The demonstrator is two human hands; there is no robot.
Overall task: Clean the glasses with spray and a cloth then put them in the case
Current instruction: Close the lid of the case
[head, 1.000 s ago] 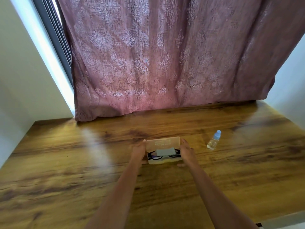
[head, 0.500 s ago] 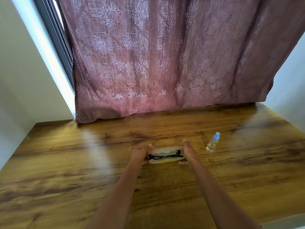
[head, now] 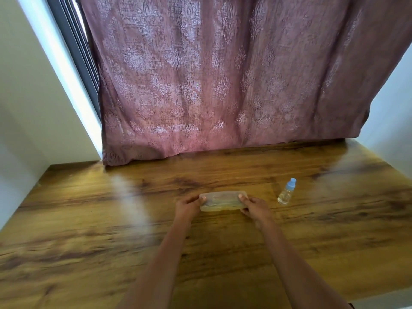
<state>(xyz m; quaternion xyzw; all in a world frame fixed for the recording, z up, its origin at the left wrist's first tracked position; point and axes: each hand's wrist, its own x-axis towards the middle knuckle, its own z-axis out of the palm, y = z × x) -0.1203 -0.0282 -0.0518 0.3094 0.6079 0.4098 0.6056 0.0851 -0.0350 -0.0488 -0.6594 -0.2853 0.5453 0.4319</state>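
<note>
A translucent plastic glasses case (head: 223, 200) lies flat on the wooden table (head: 89, 219) with its lid down. The glasses and cloth inside show only as a faint dark line through the lid. My left hand (head: 187, 207) grips the case's left end, thumb on the lid. My right hand (head: 256, 208) grips the right end the same way. A small clear spray bottle (head: 286, 192) with a light blue cap stands to the right of the case, apart from my right hand.
A dusty pink patterned curtain (head: 211, 85) hangs behind the table and touches its far edge. White walls stand on both sides. The table's near right corner shows at the bottom right.
The case lid stood open, showing black glasses and a grey cloth. It came down over the two earlier frames and now lies shut under both thumbs.
</note>
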